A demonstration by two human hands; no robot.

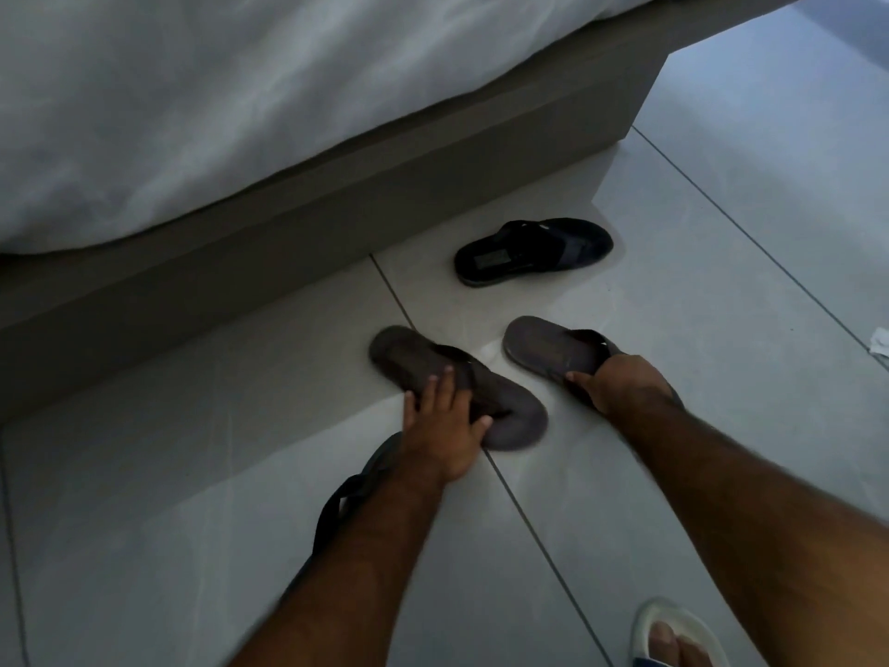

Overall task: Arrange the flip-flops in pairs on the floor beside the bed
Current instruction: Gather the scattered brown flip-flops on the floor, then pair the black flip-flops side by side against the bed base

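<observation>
Two grey-brown flip-flops lie on the pale tiled floor in front of the bed. My left hand [445, 426] presses on and grips the strap area of the left grey flip-flop [413, 361]. My right hand [620, 382] holds the toe end of the right grey flip-flop [543, 351]. A black flip-flop [531, 252] lies alone farther off, close to the bed base. Another dark flip-flop [353, 493] shows partly under my left forearm, mostly hidden.
The bed base [288, 223] runs diagonally across the upper left, with a white duvet [192, 89] hanging over it. My foot in a white sandal [673, 633] is at the bottom right. A small white scrap [879, 341] lies at the right edge.
</observation>
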